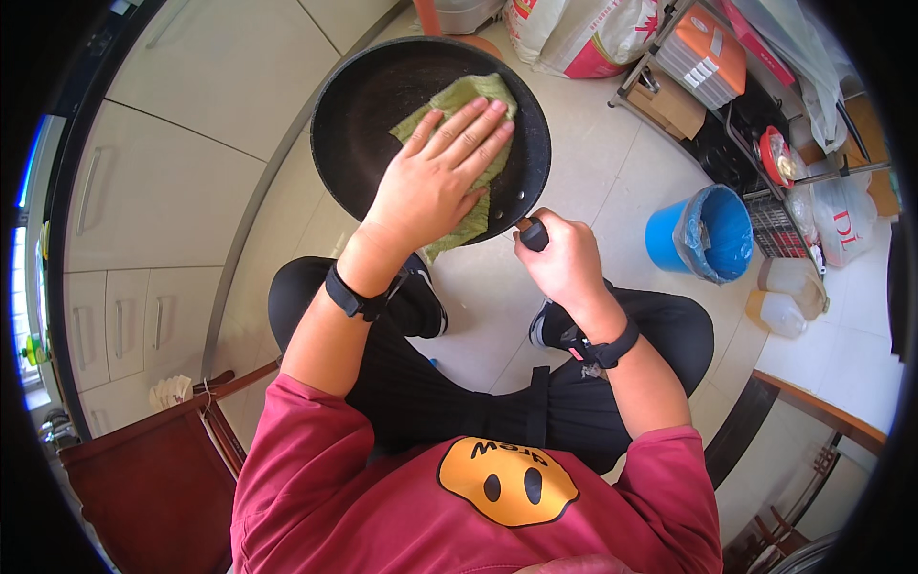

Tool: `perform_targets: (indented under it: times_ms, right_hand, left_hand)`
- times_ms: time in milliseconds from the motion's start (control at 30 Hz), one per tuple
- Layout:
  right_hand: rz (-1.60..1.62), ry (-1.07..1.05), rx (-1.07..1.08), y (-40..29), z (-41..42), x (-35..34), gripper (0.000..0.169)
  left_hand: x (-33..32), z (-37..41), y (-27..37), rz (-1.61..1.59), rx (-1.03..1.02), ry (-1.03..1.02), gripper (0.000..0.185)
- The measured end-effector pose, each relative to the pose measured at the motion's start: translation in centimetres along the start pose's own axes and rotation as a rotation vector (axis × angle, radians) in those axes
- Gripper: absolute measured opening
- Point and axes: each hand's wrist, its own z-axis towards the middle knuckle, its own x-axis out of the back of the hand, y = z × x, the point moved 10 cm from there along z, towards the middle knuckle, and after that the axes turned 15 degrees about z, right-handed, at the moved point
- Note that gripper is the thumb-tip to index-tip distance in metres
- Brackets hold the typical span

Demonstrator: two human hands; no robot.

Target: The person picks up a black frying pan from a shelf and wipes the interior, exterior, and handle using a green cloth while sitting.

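Note:
A black frying pan (358, 115) with two rivets near its handle is held out over the floor before my knees. My left hand (437, 168) lies flat inside it, fingers stretched and slightly apart, pressing on a green cloth (493, 87). The cloth covers the pan's right part, and its lower end hangs over the near rim. My right hand (563, 247) is closed around the pan's black handle (533, 235); most of the handle is hidden in the fist.
White cabinets (165, 194) line the left. To the right stand a lined blue bin (667, 233), plastic jugs (778, 308) and a loaded shelf rack (746, 143). Printed sacks (595, 36) sit beyond the pan. A reddish-brown chair (154, 488) is at lower left.

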Motion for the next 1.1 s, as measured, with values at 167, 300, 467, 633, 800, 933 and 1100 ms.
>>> perform_targets:
  times_ms: [167, 300, 467, 633, 800, 933, 1100]
  right_hand:
    - [-0.006, -0.023, -0.013, 0.3, -0.1, -0.2, 0.012]
    - [0.033, -0.032, -0.032, 0.6, -0.2, -0.6, 0.012]
    - [0.070, -0.037, -0.049, 0.9, -0.3, -0.9, 0.013]
    - [0.047, -0.042, -0.039, 0.9, -0.3, -1.1, 0.013]
    - [0.087, -0.044, -0.052, 1.1, -0.5, -1.5, 0.013]
    - [0.102, -0.050, -0.093, 1.3, -0.6, -1.6, 0.014]
    - [0.085, -0.073, -0.158, 1.8, -0.8, -1.9, 0.015]
  left_hand:
    - [0.3, 0.0, -1.8, 0.026, 0.103, 0.025, 0.090]
    - [0.0, -0.1, -2.1, 0.058, 0.144, 0.013, 0.093]
    - [0.0, -0.2, -3.0, 0.073, 0.220, 0.033, 0.096]
    - [-0.2, -0.6, -3.6, 0.086, 0.288, 0.038, 0.098]
    - [-0.6, -0.9, -4.4, 0.092, 0.342, 0.045, 0.099]
    - [-1.1, -1.3, -4.9, 0.106, 0.377, 0.036, 0.099]
    - [-2.1, -2.0, -5.5, 0.092, 0.441, 0.007, 0.097]
